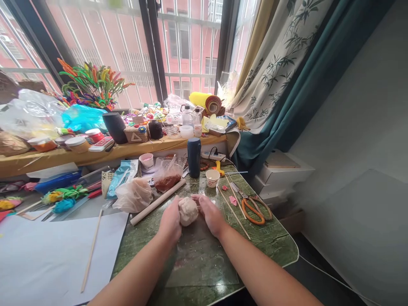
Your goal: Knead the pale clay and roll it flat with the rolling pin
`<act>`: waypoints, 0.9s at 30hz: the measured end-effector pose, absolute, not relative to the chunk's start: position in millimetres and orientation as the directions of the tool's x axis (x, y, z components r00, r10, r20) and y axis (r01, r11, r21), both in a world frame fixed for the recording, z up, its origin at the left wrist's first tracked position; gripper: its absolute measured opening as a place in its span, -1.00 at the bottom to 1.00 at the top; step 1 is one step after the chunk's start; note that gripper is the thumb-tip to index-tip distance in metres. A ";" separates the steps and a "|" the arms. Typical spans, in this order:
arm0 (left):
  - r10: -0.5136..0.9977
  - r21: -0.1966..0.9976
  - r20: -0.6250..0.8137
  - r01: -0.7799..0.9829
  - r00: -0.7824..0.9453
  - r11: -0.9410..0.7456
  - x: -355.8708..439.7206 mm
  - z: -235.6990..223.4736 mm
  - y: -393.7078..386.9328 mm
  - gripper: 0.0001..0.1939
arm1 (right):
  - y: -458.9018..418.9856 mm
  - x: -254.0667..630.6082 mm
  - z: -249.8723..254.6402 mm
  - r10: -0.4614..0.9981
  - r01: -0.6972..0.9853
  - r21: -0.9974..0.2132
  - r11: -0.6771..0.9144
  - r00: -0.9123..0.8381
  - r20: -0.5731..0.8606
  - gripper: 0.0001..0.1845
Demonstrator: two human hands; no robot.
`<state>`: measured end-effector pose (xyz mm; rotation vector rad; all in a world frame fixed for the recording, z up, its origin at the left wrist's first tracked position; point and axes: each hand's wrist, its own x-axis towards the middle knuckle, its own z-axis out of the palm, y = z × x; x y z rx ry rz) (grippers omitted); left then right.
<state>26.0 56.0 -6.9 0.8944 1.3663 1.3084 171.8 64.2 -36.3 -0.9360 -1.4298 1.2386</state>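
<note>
The fingers of the left hand (171,219) curve around the left side of a pale, rough-surfaced lump (188,212), holding it against the palm. The right hand (211,214) sits at the lump's right, its fingers (196,197) loosely bent toward the far right edge; a gap shows between palm and lump, and I cannot tell whether the fingertips press on it. The lump is thus between the two hands, nearer the left palm, at the far end of a clear sheet (207,267) on the green tabletop (270,244). Just left of the left hand, a pale rod (153,206) lies aslant, with a crumpled translucent bag (134,196) and a reddish-brown mass in clear plastic (167,182) beyond it. On the far side of the hands stand a dark blue bottle (194,157) and, to its right and nearer, a paper cup (212,178). To the right, thin sticks (234,212) and a pink scrap (233,200) lie beside orange-handled scissors (253,212). At the near left, another stick (92,250) rests on a white sheet (51,259). Along the far side, a ledge (178,143) carries jars, bags and a yellow roll (198,99) below the window.
</note>
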 end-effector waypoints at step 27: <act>0.904 0.841 0.011 0.485 0.427 -0.240 -10.0 -1.5 41.6 -0.03 | 42.3 207.1 73.6 0.960 -0.117 -0.993 0.035 -0.271 0.066 -0.55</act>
